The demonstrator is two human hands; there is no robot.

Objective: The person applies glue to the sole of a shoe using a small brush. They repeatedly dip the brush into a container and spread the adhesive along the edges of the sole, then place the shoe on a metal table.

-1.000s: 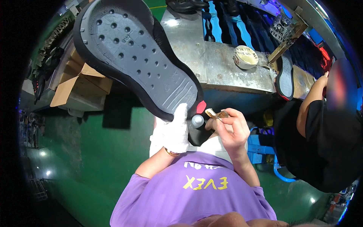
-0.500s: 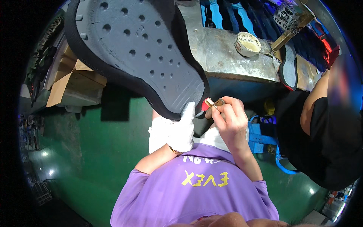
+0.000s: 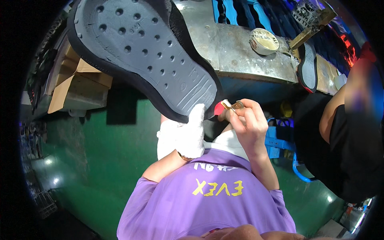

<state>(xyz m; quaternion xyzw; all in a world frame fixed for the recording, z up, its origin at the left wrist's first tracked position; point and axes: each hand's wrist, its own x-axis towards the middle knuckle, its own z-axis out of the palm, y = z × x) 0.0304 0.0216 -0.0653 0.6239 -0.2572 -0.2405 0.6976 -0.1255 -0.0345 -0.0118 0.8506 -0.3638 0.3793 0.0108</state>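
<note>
My left hand (image 3: pixel 188 136), in a white glove, grips the narrow end of a large grey shoe sole (image 3: pixel 148 60) with a black rim. Its thumb lies on the grey face, which has small round dimples, and the other fingers are hidden beneath. Bare, my right hand (image 3: pixel 250 122) pinches a small tool with a red tip and brass-coloured metal part (image 3: pixel 230 106). That red tip is close to the sole's black edge; whether it touches cannot be made out.
Beyond the sole stands a metal bench (image 3: pixel 248 60) bearing a round tub (image 3: pixel 265 41) of pale stuff. Another sole (image 3: pixel 308 66) leans at its right end. A cardboard box (image 3: pixel 82 86) stands left, a blue stool (image 3: pixel 280 140) right, beside a person in black (image 3: pixel 336 160).
The sole has tilted a little, so more of the markings at its narrow end show. My right hand has shifted slightly right with the tool, and more of its red tip is visible.
</note>
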